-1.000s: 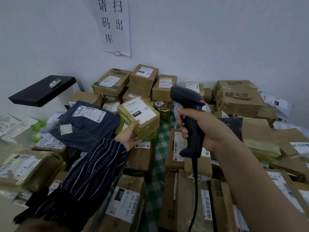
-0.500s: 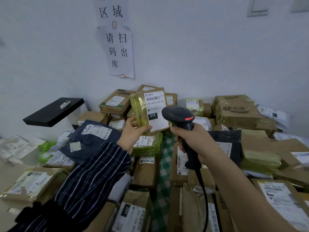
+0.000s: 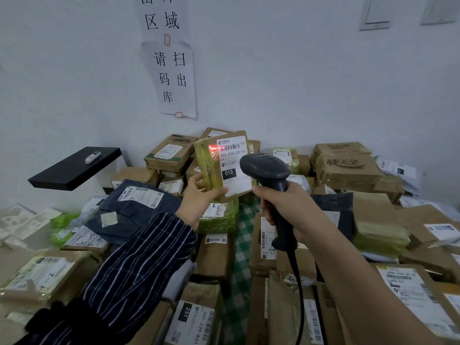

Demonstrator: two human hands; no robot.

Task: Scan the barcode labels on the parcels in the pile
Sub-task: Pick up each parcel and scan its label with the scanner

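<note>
Striped sleeve (image 3: 129, 270) on the left arm, right forearm (image 3: 361, 277) bare.
Dark navy cloth with thin pale stripes, bunched into a loose cuff just behind the left grip (image 3: 199, 202); right grip (image 3: 293, 210) bare too.

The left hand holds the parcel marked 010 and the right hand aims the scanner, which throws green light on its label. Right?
No: the head view shows the light on the label is red, not green. The left hand holds the parcel, the right hand the scanner, as stated.
</note>
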